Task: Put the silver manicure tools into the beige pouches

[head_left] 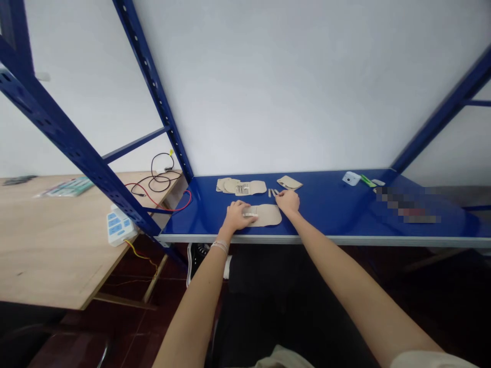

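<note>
The left hand (pixel 238 215) is held palm down, its fingers curved over a white strip (pixel 249 214) laid on a tan cut-out panel (pixel 267 215); whether the strip is gripped cannot be told. The right hand (pixel 287 201) is extended just past the panel's upper edge, with its fingertips (pixel 280 193) drawn together; nothing held can be made out. Small pale sticks (pixel 272 192) are placed just beside those fingertips, and further tan panels (pixel 245 187) are laid beyond the left hand on a blue steel shelf (pixel 326 207).
</note>
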Demonstrator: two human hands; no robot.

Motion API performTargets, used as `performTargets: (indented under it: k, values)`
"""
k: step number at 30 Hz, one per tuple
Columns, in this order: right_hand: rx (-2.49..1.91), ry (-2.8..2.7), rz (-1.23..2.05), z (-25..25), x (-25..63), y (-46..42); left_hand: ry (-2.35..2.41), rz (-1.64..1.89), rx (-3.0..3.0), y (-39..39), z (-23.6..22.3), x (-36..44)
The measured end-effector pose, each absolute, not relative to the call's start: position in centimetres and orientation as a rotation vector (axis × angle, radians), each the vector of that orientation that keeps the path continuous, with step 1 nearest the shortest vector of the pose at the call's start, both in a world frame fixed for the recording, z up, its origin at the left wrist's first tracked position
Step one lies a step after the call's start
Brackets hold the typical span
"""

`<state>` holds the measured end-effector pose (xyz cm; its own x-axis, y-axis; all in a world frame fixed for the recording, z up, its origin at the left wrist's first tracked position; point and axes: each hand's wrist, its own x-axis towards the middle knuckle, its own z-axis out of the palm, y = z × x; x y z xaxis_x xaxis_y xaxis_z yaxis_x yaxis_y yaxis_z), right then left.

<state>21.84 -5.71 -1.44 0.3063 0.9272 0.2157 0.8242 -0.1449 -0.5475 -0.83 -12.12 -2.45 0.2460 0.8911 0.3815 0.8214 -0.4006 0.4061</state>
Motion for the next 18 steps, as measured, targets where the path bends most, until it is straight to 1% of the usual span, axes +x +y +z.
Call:
performTargets:
  k: [4,6,10,12,18]
  values:
    - [-1.870,-1.597,0.149,-1.2,21.3,-6.9,1.667,0.848,2.369,-12.1,-2.5,-0.8]
    - [-1.744,-1.682,0.163,-1.1,20.5,-7.7,1.669,0.848,2.366,-12.1,-2.4,-0.7]
    - [-1.477,-1.974,0.505,-1.2,18.4,-8.7,1.677,0.862,2.368,-12.0,-2.6,-0.7]
    - [-1.500,-2.005,0.594,-1.3,17.6,-8.7,1.680,0.875,2.365,-11.9,-2.6,-0.7]
    - [-1.624,-1.928,0.557,-1.4,16.9,-7.6,1.660,0.880,2.364,-11.9,-2.5,-0.7]
